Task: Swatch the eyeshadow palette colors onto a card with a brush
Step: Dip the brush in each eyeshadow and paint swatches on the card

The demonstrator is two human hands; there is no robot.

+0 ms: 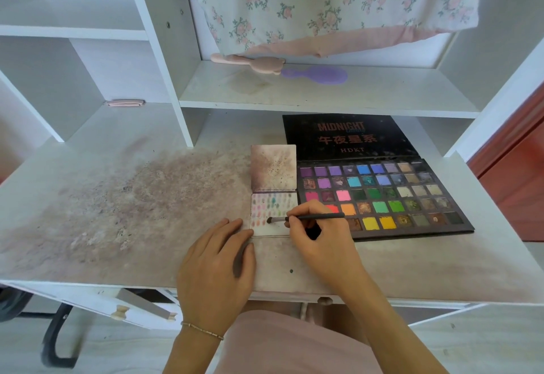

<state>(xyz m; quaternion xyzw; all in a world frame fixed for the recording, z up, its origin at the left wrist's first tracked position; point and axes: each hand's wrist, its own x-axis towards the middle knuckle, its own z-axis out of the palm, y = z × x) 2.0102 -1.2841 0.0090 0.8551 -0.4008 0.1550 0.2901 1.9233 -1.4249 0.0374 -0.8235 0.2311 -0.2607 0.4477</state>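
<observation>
Holding brush (306, 218), right hand (319, 235) — card (275, 211) rows of seemingly pastel swatches

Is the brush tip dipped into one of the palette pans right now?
No, the brush tip rests on the card, left of the palette.

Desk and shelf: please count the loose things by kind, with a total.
Open black eyeshadow palette: 1
Thin black-handled brush: 1
White swatch card: 1
Plastic hairbrushes, pink and purple: 2
Flat pink case: 1
Total: 6
</observation>
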